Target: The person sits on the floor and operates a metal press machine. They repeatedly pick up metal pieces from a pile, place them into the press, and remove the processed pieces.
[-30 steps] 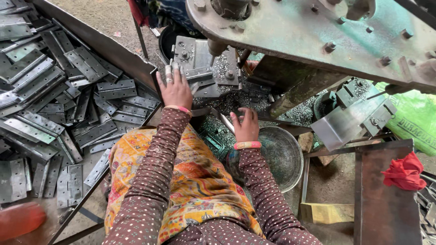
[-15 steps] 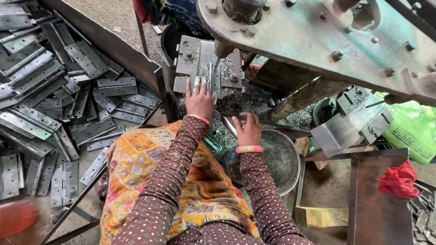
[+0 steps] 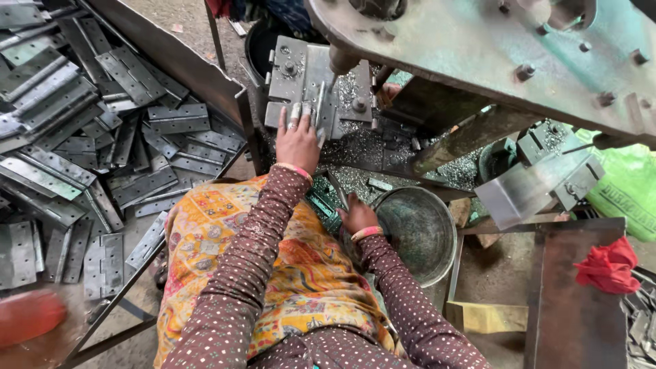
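My left hand reaches forward onto the grey steel die block of a press. Its fingers press a small shiny hinge plate against the block, under the ram. My right hand rests low beside my lap, fingers curled around a thin metal rod that points up and left. A round metal bowl sits just right of that hand. Both arms wear dotted maroon sleeves, and a yellow patterned cloth covers my lap.
A big heap of flat grey hinge plates fills a sloped tray on the left. The green press frame hangs overhead. Metal chips litter the bed. A red cloth and a green bag lie at the right.
My left hand has moved right from the edge of the hinge tray to the die block, carrying the plate. My right hand has dropped slightly toward the bowl.
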